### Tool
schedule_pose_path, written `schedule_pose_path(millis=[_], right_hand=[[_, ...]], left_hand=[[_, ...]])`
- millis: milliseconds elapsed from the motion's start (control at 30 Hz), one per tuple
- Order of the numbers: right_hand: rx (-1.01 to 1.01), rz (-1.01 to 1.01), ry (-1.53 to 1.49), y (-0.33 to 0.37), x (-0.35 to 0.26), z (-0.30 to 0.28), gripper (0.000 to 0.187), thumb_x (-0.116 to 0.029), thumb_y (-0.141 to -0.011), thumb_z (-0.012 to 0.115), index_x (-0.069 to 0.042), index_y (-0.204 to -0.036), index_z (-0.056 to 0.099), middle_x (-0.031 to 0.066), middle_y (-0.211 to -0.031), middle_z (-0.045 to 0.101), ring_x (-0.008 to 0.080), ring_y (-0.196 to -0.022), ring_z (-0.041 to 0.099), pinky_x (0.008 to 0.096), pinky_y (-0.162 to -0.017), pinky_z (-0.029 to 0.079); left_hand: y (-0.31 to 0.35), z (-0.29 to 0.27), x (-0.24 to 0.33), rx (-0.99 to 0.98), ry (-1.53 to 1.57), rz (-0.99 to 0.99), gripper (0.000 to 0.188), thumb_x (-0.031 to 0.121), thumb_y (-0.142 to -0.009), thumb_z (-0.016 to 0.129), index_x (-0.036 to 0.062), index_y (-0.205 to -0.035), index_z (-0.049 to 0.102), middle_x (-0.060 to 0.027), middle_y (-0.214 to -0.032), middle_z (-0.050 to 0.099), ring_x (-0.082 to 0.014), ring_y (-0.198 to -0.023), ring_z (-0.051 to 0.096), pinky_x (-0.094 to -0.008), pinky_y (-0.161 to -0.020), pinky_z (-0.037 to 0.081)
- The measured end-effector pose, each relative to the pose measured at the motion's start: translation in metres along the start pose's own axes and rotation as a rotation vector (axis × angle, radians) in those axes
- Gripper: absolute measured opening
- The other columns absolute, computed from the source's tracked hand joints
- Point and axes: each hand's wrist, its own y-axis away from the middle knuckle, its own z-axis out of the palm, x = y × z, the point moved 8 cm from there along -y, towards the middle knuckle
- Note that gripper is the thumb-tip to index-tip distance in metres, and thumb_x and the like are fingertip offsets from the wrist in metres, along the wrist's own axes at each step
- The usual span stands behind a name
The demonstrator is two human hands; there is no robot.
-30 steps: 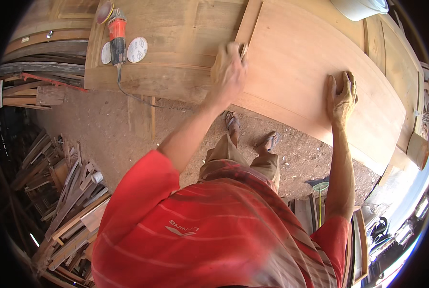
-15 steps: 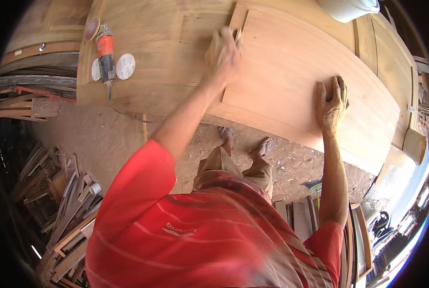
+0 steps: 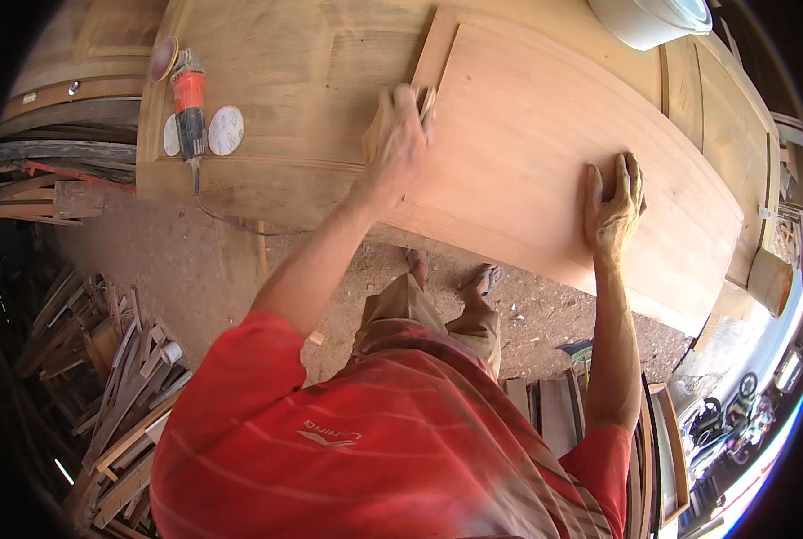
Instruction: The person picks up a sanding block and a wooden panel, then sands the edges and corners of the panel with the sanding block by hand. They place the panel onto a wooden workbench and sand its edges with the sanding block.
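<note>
A pale wooden panel (image 3: pixel 527 144), with a raised flat field and a lower border, lies across a larger wooden door (image 3: pixel 280 117). At the panel's left end, my left hand (image 3: pixel 399 135) is closed over the border, blurred by motion. A small tan and dark piece seems to be under its fingers, but I cannot make out what it is. My right hand (image 3: pixel 615 205) rests on the panel's right half, fingers and thumb apart, holding nothing. Yellowish dust coats it.
An orange and black angle grinder (image 3: pixel 188 103) with a sanding disc lies at the door's left, its cord trailing off the near edge. Beside it lies a white round sanding disc (image 3: pixel 227 130). A white bucket (image 3: pixel 648 22) stands at the back. Wood scraps (image 3: pixel 123 386) are piled at the lower left.
My left hand has slid nearer to me along the panel's left end. My right hand stays on the panel in about the same spot. The whole view has shifted slightly.
</note>
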Motion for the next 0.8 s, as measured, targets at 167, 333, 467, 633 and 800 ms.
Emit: schedule_pose_path(millis=[167,333,467,633,800], right_hand=[[-0.009,-0.075,-0.074,-0.010,-0.018,0.007,0.058,-0.041,-0.102,0.067,0.001,-0.141,0.063,0.0181,-0.155,0.055,0.0328,-0.147,0.047,0.0458,-0.122,0.032],[0.007,-0.015,-0.028,0.001,0.007,0.005,0.056,-0.039,-0.101,0.068,0.002,-0.140,0.063,0.0185,-0.153,0.056,0.0334,-0.145,0.049,0.0455,-0.122,0.032],[0.030,-0.042,-0.016,-0.001,-0.002,0.000,0.055,-0.037,-0.101,0.069,0.002,-0.140,0.063,0.0201,-0.152,0.057,0.0347,-0.145,0.050,0.0465,-0.120,0.034],[0.002,-0.040,-0.045,-0.005,-0.005,0.006,0.056,-0.038,-0.101,0.069,0.002,-0.141,0.063,0.0195,-0.153,0.056,0.0342,-0.145,0.049,0.0468,-0.121,0.034],[0.064,-0.045,0.023,-0.003,0.002,0.006,0.054,-0.036,-0.096,0.077,-0.004,-0.138,0.065,0.0156,-0.148,0.061,0.0307,-0.140,0.054,0.0488,-0.116,0.040]], left_hand=[[-0.192,0.045,-0.040,0.051,-0.261,0.044,0.092,0.026,-0.099,0.074,0.0008,-0.166,0.017,-0.0277,-0.135,0.063,-0.0382,-0.117,0.069,-0.0506,-0.095,0.057],[-0.066,0.018,-0.016,0.018,-0.018,0.127,0.040,0.036,-0.105,0.056,-0.0001,-0.120,0.051,-0.0320,-0.113,0.061,-0.0494,-0.097,0.065,-0.0576,-0.082,0.053],[0.015,-0.008,-0.023,0.016,0.030,0.058,0.032,0.029,-0.104,0.060,0.0021,-0.118,0.052,-0.0311,-0.113,0.060,-0.0473,-0.094,0.065,-0.0558,-0.080,0.053],[-0.142,0.019,-0.056,0.023,-0.083,0.135,0.049,0.041,-0.105,0.056,-0.0021,-0.127,0.048,-0.0314,-0.116,0.065,-0.0510,-0.098,0.065,-0.0574,-0.080,0.052],[-0.144,0.023,-0.036,0.113,-0.127,0.260,0.055,0.045,-0.105,0.056,-0.0008,-0.135,0.048,-0.0313,-0.124,0.066,-0.0522,-0.110,0.063,-0.0554,-0.092,0.053]])
